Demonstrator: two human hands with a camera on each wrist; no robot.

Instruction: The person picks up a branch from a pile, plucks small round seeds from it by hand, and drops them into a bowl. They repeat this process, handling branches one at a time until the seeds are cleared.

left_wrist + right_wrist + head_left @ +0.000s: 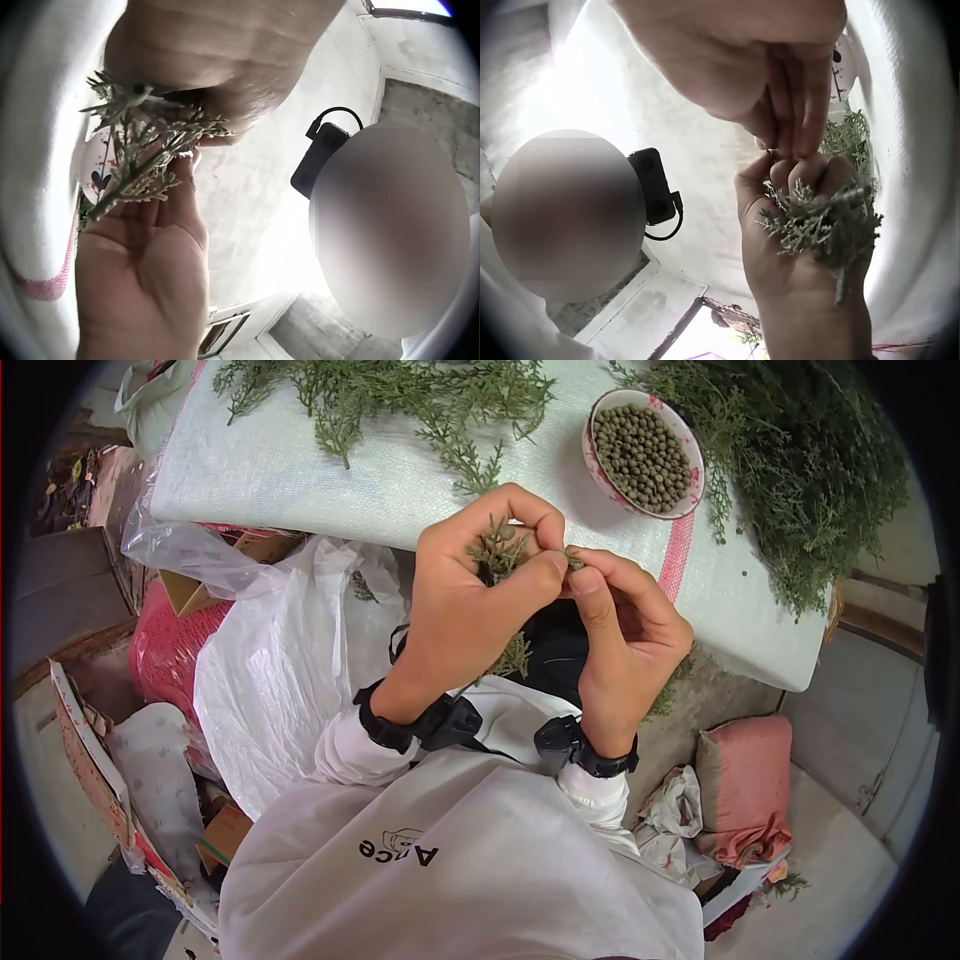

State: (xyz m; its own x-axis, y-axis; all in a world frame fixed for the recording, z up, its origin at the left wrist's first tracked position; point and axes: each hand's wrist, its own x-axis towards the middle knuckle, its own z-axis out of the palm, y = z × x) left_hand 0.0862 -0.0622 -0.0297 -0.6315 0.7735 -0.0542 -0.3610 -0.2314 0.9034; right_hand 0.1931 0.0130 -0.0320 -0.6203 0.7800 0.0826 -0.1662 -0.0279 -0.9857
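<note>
My left hand grips a green cypress-like sprig, its scaly twigs sticking out above the palm and below the wrist side. In the right wrist view the sprig lies across that curled palm. My right hand meets it fingertip to fingertip, thumb and forefinger pinching a small round green cone at the sprig's end. Beyond the hands stands a white bowl with a pink pattern, filled with many small round brownish-green cones.
A white woven sack surface with a pink stripe lies in front. Cut green branches spread at its far left, and a large heap of greenery at the right. A white plastic bag hangs left; a pink cushion sits lower right.
</note>
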